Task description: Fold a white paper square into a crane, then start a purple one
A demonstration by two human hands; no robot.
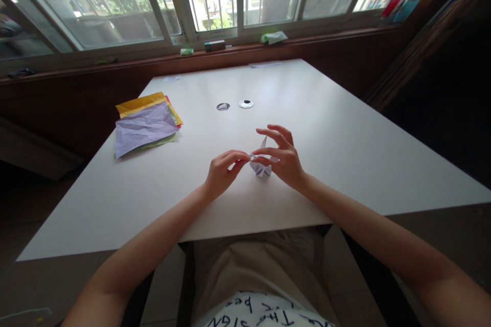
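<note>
A small folded piece of white-lilac origami paper [261, 168], with several points and creases, is held just above the white table [345, 163] near its front edge. From the left, my left hand [227, 169] pinches its edge between thumb and fingers. My right hand [286, 156] grips the same paper from the other side with thumb and index finger, its other fingers raised and apart. One thin tip of the paper sticks up behind the right fingers, which hide part of the folds.
Creased sheets of paper lie stacked at the table's left, a lilac sheet [146, 127] over a yellow sheet [141, 103]. Two round metallic discs [223, 107] [246, 104] are mid-table. Small packets, including a green-white packet [273, 38], rest on the window sill.
</note>
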